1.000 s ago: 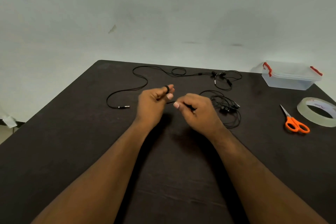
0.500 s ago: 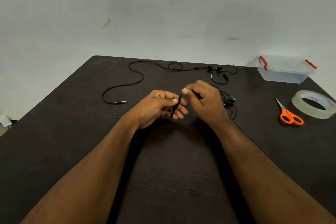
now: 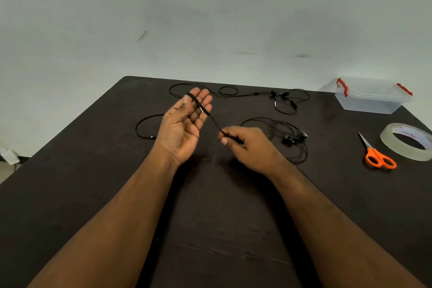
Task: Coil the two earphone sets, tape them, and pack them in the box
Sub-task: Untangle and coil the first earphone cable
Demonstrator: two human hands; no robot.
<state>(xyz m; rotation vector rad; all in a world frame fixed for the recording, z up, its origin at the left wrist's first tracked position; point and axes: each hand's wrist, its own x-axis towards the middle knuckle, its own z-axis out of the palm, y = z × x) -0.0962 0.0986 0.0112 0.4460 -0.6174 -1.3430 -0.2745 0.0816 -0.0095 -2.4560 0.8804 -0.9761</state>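
Two black earphone sets lie on the dark table (image 3: 93,182). The far earphone set (image 3: 280,98) stretches along the back edge, and its cable loops left to a plug near my left wrist. The near earphone set (image 3: 289,138) is a loose tangle right of my right hand. My left hand (image 3: 184,124) is raised palm up with straight fingers. The near set's cable crosses those fingers and passes under the thumb at the index finger. My right hand (image 3: 245,145) pinches the same cable, taut between the hands. The clear box (image 3: 371,98) with red latches stands at back right.
Orange-handled scissors (image 3: 376,154) and a roll of clear tape (image 3: 406,141) lie at the right edge, in front of the box. A pale wall rises behind the table. The table's left edge runs diagonally at the left.
My left hand has turned palm up and lifted away to the left, its fingers spreading straight. My right hand has dropped lower right, pulling the cable taut between them.
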